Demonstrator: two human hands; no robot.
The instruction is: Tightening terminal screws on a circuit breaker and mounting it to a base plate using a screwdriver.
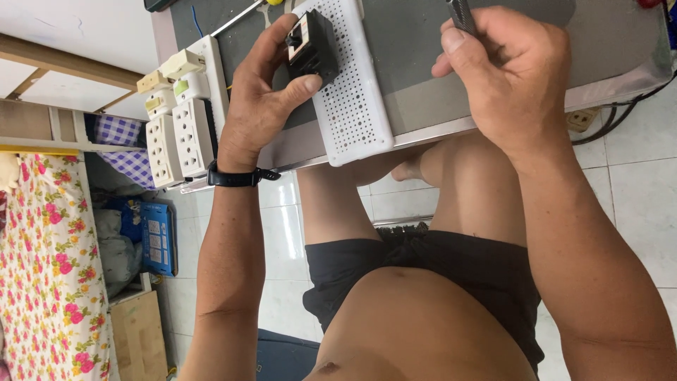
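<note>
My left hand (264, 92) grips a small black boxy electrical part (312, 48) between thumb and fingers, holding it against a white perforated plastic tray (352, 106) that lies on a grey-topped table (423, 85). A black band sits on that wrist. My right hand (511, 70) is closed around a dark, ridged tool handle (462, 15), whose upper part runs out of view. The tool's tip cannot be seen.
Several cream-white power strips and socket blocks (185, 113) lie at the table's left edge. A wall socket with black cables (584, 118) sits below the table at right. A floral bedsheet (49, 268), a blue box (156, 236) and white floor tiles (635, 204) surround my bare legs.
</note>
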